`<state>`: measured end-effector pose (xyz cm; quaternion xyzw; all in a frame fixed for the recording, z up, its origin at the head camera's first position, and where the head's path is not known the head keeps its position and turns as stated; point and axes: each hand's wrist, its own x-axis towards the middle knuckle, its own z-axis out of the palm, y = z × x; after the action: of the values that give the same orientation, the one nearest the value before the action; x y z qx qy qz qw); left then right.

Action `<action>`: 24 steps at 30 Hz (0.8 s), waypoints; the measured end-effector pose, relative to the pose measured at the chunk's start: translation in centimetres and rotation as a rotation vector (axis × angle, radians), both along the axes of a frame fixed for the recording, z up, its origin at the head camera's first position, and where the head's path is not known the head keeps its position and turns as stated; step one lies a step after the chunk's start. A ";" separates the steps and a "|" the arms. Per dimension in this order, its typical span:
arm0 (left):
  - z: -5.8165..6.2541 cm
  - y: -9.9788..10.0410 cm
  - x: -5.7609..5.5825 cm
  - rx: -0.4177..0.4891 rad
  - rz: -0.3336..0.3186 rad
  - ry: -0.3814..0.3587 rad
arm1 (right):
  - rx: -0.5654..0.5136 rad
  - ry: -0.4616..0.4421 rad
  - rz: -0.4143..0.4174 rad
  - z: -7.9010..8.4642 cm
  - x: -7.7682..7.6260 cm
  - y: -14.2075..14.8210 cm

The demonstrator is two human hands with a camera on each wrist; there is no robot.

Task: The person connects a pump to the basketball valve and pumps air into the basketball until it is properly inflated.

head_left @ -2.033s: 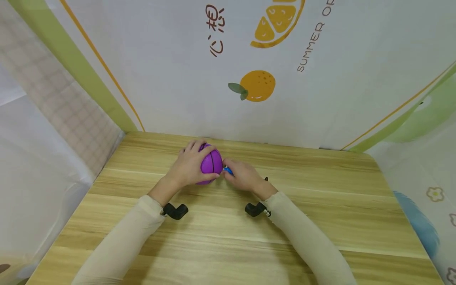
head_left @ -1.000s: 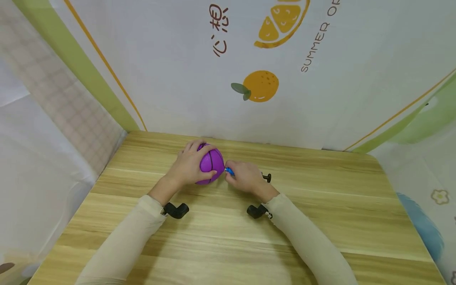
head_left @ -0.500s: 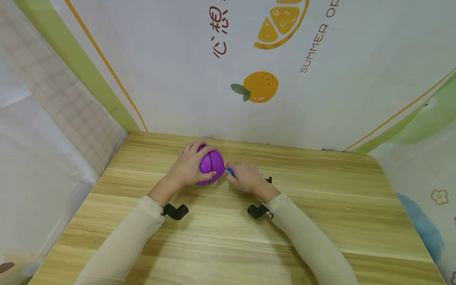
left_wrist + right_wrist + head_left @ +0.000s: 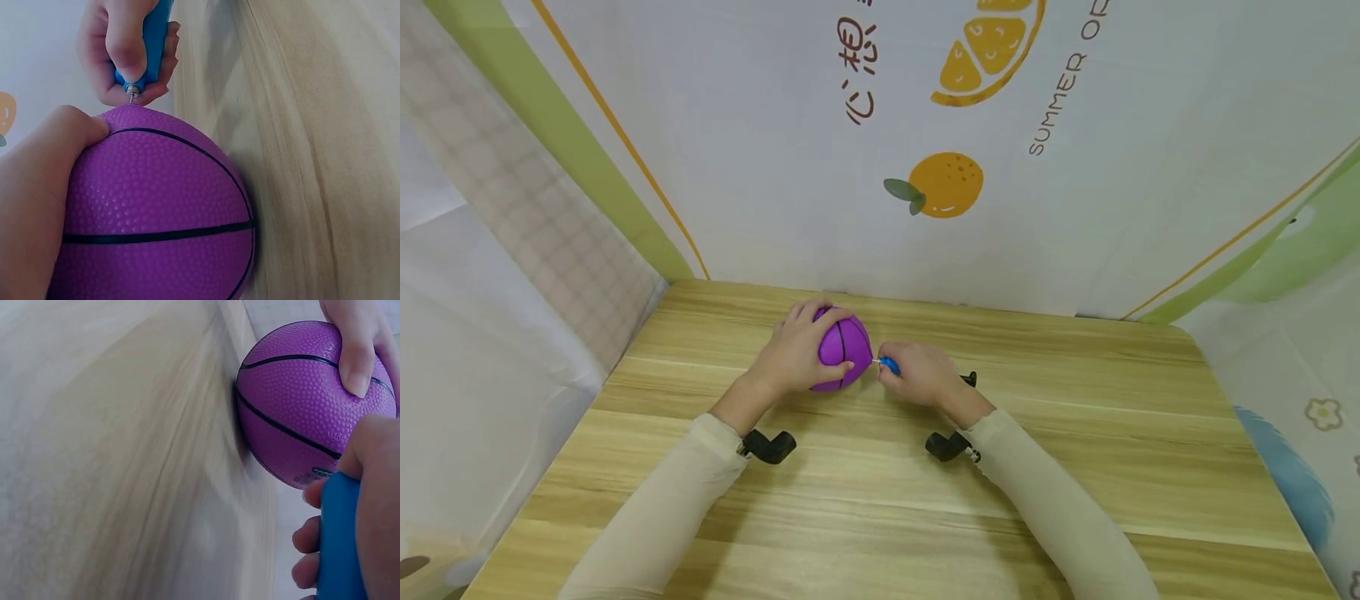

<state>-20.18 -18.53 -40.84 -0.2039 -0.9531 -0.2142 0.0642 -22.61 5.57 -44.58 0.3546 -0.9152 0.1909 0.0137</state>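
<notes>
A small purple basketball (image 4: 853,343) with black seams lies on the wooden table. My left hand (image 4: 792,350) grips it from the left, the thumb pressing on its surface. To the right of the ball, my right hand (image 4: 919,375) is wrapped around a blue ball pump (image 4: 154,44). A thin metal needle (image 4: 132,97) runs from the pump's tip to the ball. Where the needle meets it, the ball's skin is drawn out to a blunt point. In the right wrist view the needle is hidden behind the fingers, and the pump (image 4: 339,540) fills the palm.
Black wrist mounts (image 4: 769,447) hang under both sleeves. Behind the wooden table (image 4: 850,517) rises a white cloth (image 4: 760,192) printed with oranges and lettering. More cloth borders the left and right sides.
My right hand has shifted slightly right with the pump. More of the needle shows, and the ball's right side has stretched into a point. My left hand has stayed nearly still.
</notes>
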 end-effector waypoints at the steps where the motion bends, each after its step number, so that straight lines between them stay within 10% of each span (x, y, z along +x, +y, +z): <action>1: 0.0 0.0 0.1 -0.001 -0.001 0.001 | -0.004 0.005 0.002 0.0 0.1 0.0; 24: -0.2 -0.1 0.3 0.013 -0.008 0.015 | 0.037 0.162 0.022 -0.4 0.0 0.1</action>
<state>-19.86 -18.64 -41.00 -0.2090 -0.9504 -0.2189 0.0720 -22.58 5.66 -45.02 0.3793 -0.9105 0.1447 0.0791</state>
